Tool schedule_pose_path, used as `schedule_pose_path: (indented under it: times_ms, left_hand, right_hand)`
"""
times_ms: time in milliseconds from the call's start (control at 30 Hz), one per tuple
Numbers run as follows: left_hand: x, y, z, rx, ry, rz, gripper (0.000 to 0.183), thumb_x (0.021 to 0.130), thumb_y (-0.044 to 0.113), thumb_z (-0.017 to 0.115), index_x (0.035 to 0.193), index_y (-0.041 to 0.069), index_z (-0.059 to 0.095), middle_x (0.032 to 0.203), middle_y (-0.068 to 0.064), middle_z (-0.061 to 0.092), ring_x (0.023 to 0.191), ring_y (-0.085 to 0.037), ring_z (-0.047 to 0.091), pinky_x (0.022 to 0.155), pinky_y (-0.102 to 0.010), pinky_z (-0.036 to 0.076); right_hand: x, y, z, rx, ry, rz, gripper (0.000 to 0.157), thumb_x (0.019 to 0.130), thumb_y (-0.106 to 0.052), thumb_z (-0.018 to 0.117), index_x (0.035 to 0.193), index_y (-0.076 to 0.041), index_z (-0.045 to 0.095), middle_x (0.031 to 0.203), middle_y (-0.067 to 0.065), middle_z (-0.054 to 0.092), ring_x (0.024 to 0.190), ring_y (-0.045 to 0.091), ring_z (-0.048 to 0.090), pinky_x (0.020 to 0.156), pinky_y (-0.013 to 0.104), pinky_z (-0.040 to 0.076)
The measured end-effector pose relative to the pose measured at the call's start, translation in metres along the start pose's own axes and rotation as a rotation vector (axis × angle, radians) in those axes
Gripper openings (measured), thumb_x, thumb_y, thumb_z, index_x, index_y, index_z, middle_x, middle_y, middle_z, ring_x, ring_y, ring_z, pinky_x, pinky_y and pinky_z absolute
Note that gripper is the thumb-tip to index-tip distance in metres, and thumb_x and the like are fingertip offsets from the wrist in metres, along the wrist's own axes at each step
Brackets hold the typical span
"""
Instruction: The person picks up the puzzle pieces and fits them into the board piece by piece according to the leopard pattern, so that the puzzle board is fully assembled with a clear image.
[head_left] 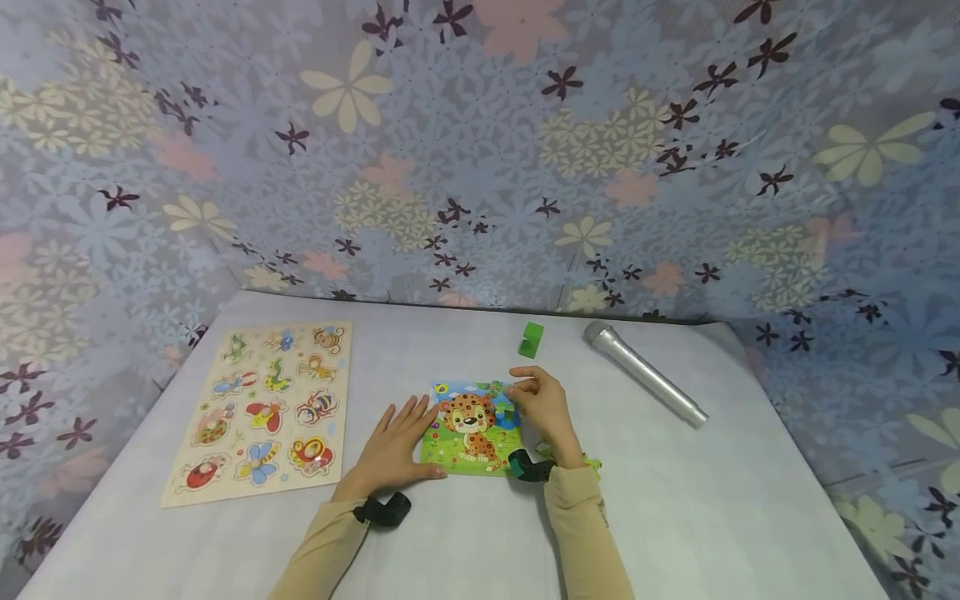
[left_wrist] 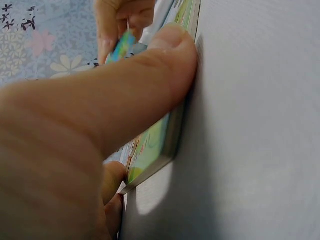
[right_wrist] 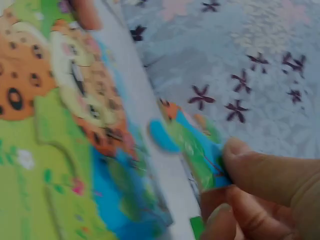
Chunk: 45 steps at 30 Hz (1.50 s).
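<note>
A jigsaw puzzle (head_left: pixel 474 429) with a spotted leopard cub on a green and blue ground lies on the table. My left hand (head_left: pixel 397 446) rests at its left side with fingers spread, and its thumb (left_wrist: pixel 165 60) lies along the board's near edge. Over the upper right part of the puzzle, my right hand (head_left: pixel 546 408) pinches a puzzle piece (right_wrist: pixel 200 150) between thumb and fingers. Blue, green and a bit of orange show on that piece, which is tilted and raised off the board. The hand partly hides the board's right side in the head view.
A wooden peg board (head_left: pixel 255 408) with insect pictures lies at the left. Behind the puzzle sits a small green block-like object (head_left: pixel 531 340). A silver microphone (head_left: pixel 648 375) lies at the right. Something green (head_left: pixel 592 465) shows partly under the right wrist.
</note>
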<state>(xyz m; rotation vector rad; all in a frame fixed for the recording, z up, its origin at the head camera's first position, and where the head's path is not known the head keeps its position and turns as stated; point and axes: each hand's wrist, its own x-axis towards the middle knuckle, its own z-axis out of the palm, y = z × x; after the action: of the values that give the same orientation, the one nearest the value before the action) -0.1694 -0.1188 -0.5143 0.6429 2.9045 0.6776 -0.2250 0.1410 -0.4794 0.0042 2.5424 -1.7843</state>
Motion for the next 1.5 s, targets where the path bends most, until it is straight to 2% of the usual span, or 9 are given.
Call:
schedule_pose_path:
  times_ms: [167, 300, 467, 733, 900, 1067, 1267, 1500]
  left_hand:
    - [0.0, 0.0, -0.001, 0.002, -0.009, 0.006, 0.1, 0.077, 0.06, 0.068, 0.153, 0.011, 0.027, 0.162, -0.013, 0.018, 0.151, -0.032, 0.014, 0.123, -0.054, 0.006]
    - [0.0, -0.001, -0.002, -0.001, 0.004, 0.013, 0.099, 0.077, 0.058, 0.07, 0.153, 0.01, 0.029, 0.161, -0.014, 0.02, 0.151, -0.033, 0.016, 0.122, -0.055, 0.007]
    - [0.001, -0.003, -0.002, 0.006, -0.008, 0.015, 0.1, 0.077, 0.06, 0.068, 0.154, 0.012, 0.026, 0.162, -0.013, 0.018, 0.151, -0.033, 0.014, 0.123, -0.054, 0.006]
    - [0.002, -0.004, -0.004, 0.005, 0.006, 0.027, 0.099, 0.076, 0.059, 0.069, 0.153, 0.01, 0.029, 0.161, -0.014, 0.019, 0.151, -0.034, 0.015, 0.122, -0.055, 0.007]
    - [0.0, -0.002, -0.002, -0.01, -0.011, 0.021, 0.1, 0.076, 0.059, 0.069, 0.153, 0.012, 0.027, 0.162, -0.013, 0.018, 0.151, -0.033, 0.014, 0.123, -0.055, 0.006]
    - [0.001, -0.003, 0.001, -0.004, 0.001, 0.02, 0.1, 0.076, 0.06, 0.069, 0.154, 0.013, 0.027, 0.162, -0.012, 0.019, 0.151, -0.032, 0.014, 0.123, -0.055, 0.006]
    - [0.0, -0.004, 0.002, 0.002, -0.002, 0.022, 0.1, 0.077, 0.062, 0.068, 0.154, 0.013, 0.026, 0.162, -0.013, 0.018, 0.151, -0.032, 0.014, 0.123, -0.055, 0.006]
    - [0.001, -0.005, 0.001, -0.008, 0.01, 0.026, 0.1, 0.076, 0.06, 0.069, 0.154, 0.013, 0.026, 0.162, -0.013, 0.019, 0.151, -0.032, 0.014, 0.123, -0.054, 0.005]
  right_hand:
    - [0.0, 0.002, 0.008, -0.039, 0.062, -0.003, 0.021, 0.09, -0.007, 0.067, 0.111, -0.002, 0.067, 0.092, 0.013, 0.068, 0.068, 0.01, 0.055, 0.057, 0.019, 0.046]
    - [-0.001, 0.002, 0.01, -0.067, 0.052, -0.016, 0.016, 0.09, -0.008, 0.067, 0.105, -0.004, 0.069, 0.091, 0.012, 0.067, 0.072, 0.013, 0.058, 0.062, 0.02, 0.048]
    - [-0.002, 0.003, 0.012, -0.141, 0.025, -0.053, 0.016, 0.086, -0.005, 0.071, 0.102, -0.007, 0.07, 0.091, 0.009, 0.067, 0.079, 0.015, 0.059, 0.069, 0.024, 0.049]
    - [0.0, 0.004, 0.014, -0.196, 0.059, -0.121, 0.016, 0.085, -0.006, 0.072, 0.1, -0.01, 0.07, 0.08, 0.005, 0.061, 0.073, 0.015, 0.053, 0.065, 0.025, 0.046]
    - [-0.003, 0.007, 0.015, -0.248, 0.037, -0.092, 0.018, 0.085, -0.008, 0.072, 0.103, -0.013, 0.071, 0.084, 0.004, 0.063, 0.077, 0.015, 0.055, 0.067, 0.028, 0.048]
    - [-0.001, 0.014, 0.016, -0.283, 0.047, -0.116, 0.018, 0.085, -0.009, 0.073, 0.103, -0.012, 0.071, 0.092, 0.005, 0.069, 0.083, 0.017, 0.06, 0.076, 0.034, 0.053]
    - [0.003, 0.02, 0.018, -0.251, 0.061, -0.096, 0.015, 0.085, -0.011, 0.074, 0.1, -0.012, 0.071, 0.092, 0.006, 0.07, 0.082, 0.017, 0.06, 0.073, 0.032, 0.052]
    - [0.006, 0.019, 0.019, -0.299, 0.08, -0.124, 0.012, 0.084, -0.01, 0.074, 0.096, -0.012, 0.072, 0.086, 0.006, 0.067, 0.075, 0.016, 0.055, 0.067, 0.028, 0.047]
